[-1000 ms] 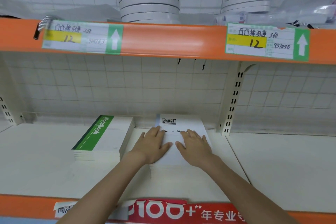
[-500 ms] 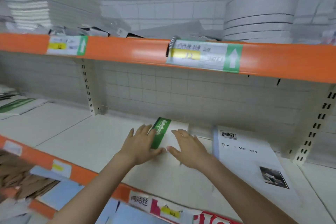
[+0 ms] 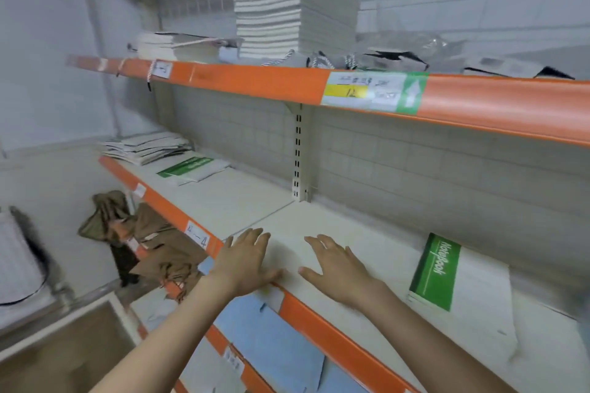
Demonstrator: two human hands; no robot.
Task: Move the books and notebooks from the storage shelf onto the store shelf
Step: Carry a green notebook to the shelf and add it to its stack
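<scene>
My left hand (image 3: 245,262) and my right hand (image 3: 338,268) hover flat and empty over the white middle shelf (image 3: 319,223), fingers spread, near its orange front edge. A stack of notebooks with a green "NoteBook" band (image 3: 459,284) lies on the shelf to the right of my right hand, apart from it. Further left on the same shelf lie another green-banded notebook (image 3: 191,167) and a loose pile of thin booklets (image 3: 147,147). A tall stack of white books (image 3: 287,13) stands on the upper shelf.
The upper shelf has an orange front rail (image 3: 255,80) with a price label (image 3: 373,92). Brown paper bags (image 3: 150,242) and blue sheets (image 3: 271,344) sit on the lower shelf. A white upright (image 3: 298,153) divides the wire-grid back wall.
My view has swung left. Both hands have left the notebook stacks and moved left over the bare shelf, holding nothing. The green notebook stack is now at my right.
</scene>
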